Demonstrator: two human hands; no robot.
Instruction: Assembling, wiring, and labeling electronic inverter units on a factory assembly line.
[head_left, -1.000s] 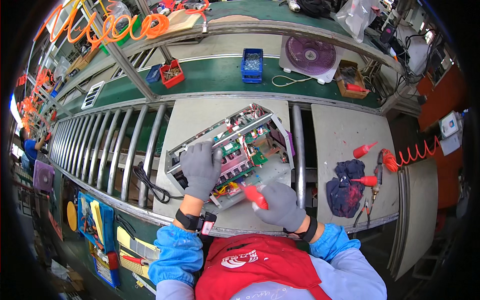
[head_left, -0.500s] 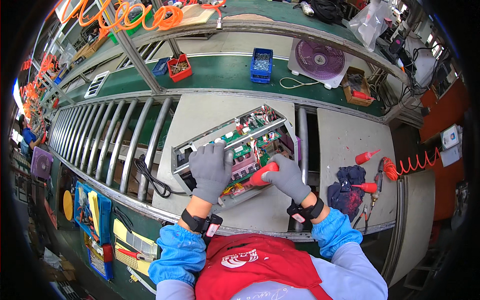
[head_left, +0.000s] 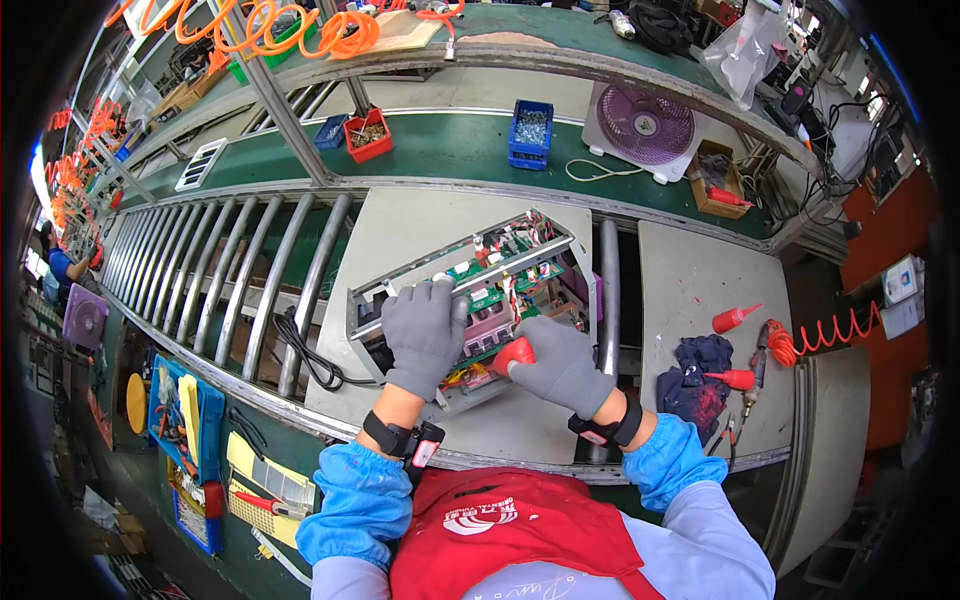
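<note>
A metal chassis (head_left: 512, 264) lies at an angle on the grey bench panel, its open side showing green circuit boards (head_left: 486, 298), wires and a pinkish block of parts. My left hand (head_left: 424, 338), in a grey glove, grips the chassis's long rail at its left part, fingers bent over the metal. In my gloved right hand (head_left: 563, 368) is a red squeeze bottle (head_left: 514, 354), held over the near side of the chassis. Its tip points down and left toward the wires inside; whether it touches anything is hidden.
Right of the chassis lie a dark stained cloth (head_left: 690, 385), two more red bottles (head_left: 735, 318), a power screwdriver (head_left: 757, 375) and pliers (head_left: 731, 435). A black cable (head_left: 318, 362) trails over rollers (head_left: 235, 285) at left. Screw bins (head_left: 529, 135) and a fan (head_left: 645, 120) stand behind.
My right hand has moved left and slightly down with the red bottle, and its back now faces up more. The left hand keeps its hold on the chassis.
</note>
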